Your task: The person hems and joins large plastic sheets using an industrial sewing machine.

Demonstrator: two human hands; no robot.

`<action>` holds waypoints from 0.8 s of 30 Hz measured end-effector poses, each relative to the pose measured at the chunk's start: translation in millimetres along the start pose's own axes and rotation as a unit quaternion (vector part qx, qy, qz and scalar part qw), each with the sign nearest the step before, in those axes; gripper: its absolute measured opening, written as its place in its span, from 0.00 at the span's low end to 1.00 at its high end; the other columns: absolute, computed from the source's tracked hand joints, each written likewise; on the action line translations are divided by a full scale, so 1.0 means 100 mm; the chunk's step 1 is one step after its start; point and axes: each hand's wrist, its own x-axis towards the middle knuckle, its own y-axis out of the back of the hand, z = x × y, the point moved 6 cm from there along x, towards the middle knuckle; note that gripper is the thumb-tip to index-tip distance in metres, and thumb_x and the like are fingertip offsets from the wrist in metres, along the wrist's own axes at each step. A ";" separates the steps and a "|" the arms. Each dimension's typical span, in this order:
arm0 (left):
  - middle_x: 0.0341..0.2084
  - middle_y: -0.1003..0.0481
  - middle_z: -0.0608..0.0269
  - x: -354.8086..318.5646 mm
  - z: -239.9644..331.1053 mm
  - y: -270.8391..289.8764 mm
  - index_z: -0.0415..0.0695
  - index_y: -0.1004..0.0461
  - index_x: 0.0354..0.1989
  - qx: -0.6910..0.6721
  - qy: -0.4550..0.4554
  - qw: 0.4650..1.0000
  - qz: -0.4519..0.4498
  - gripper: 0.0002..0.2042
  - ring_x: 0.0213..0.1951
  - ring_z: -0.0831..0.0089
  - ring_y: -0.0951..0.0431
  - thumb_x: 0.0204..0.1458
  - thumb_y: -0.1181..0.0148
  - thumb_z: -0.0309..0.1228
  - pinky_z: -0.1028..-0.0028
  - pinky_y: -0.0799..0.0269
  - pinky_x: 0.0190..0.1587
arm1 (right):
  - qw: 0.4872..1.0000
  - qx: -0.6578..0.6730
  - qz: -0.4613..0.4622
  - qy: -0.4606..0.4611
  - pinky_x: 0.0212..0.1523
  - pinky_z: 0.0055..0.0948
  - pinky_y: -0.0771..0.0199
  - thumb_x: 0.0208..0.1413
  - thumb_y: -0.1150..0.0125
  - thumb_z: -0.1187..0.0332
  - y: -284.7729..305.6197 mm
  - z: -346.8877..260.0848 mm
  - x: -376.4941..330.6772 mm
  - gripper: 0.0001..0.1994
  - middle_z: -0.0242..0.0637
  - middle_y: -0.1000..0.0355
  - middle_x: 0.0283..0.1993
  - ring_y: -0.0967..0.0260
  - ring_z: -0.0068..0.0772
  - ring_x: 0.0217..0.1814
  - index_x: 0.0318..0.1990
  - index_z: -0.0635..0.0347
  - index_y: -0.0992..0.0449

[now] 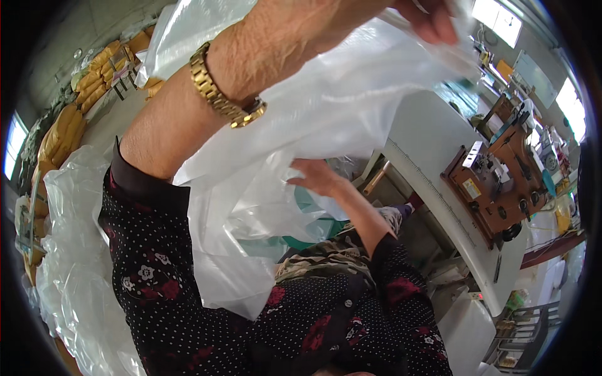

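Observation:
A large sheet of clear, whitish plastic film (351, 81) spreads across the middle, hanging from the top down to my lap. My left hand (370, 22), above a gold wristwatch (226, 94), reaches across the top to the right. Its fingers are curled in and closed on the film, slightly smeared by motion. Lower down, my right hand (318, 177) lies against the hanging film near my knees, fingers stretched out. Behind the film, something green (313, 232) shows through near my legs; its kind is hidden.
A pale table (433, 128) with a ruled edge stands at right, carrying a brown machine (498, 178) with knobs. Crumpled clear plastic (81, 263) is heaped at left. Yellow-brown sacks (63, 135) line the far left wall. A metal rack (530, 332) stands at lower right.

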 end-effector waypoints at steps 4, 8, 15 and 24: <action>0.24 0.25 0.53 0.02 -0.75 0.36 0.35 0.32 0.33 0.081 0.042 0.994 0.053 0.17 0.27 0.65 0.19 0.66 0.58 0.37 0.73 0.19 0.29 | 0.971 0.110 -0.006 -0.214 0.46 0.39 0.30 0.57 0.43 0.57 0.60 0.16 -0.35 0.15 0.41 0.23 0.39 0.26 0.47 0.42 0.42 0.60 0.23; 0.25 0.25 0.53 0.14 -1.35 0.43 0.34 0.33 0.32 0.000 0.104 0.992 0.070 0.15 0.28 0.63 0.18 0.65 0.58 0.34 0.71 0.18 0.30 | 0.929 0.073 0.363 0.026 0.37 0.41 0.30 0.57 0.44 0.68 1.55 -0.57 -0.73 0.11 0.40 0.25 0.27 0.27 0.45 0.29 0.46 0.61 0.25; 0.25 0.25 0.51 0.40 -2.17 0.41 0.32 0.32 0.32 0.132 0.166 0.963 0.163 0.13 0.27 0.61 0.18 0.63 0.58 0.30 0.70 0.19 0.30 | 0.977 -0.173 0.103 -0.070 0.22 0.30 0.35 0.58 0.49 0.76 1.40 -0.68 -0.64 0.15 0.28 0.45 0.12 0.46 0.21 0.12 0.53 0.65 0.32; 0.56 0.34 0.41 -0.10 -2.49 0.41 0.33 0.41 0.62 0.289 0.202 0.930 0.102 0.29 0.57 0.57 0.29 0.59 0.45 0.41 0.65 0.28 0.55 | 0.972 -0.007 0.214 -0.091 0.25 0.37 0.27 0.56 0.47 0.75 1.21 -0.10 -0.92 0.04 0.44 0.27 0.22 0.28 0.39 0.21 0.37 0.63 0.27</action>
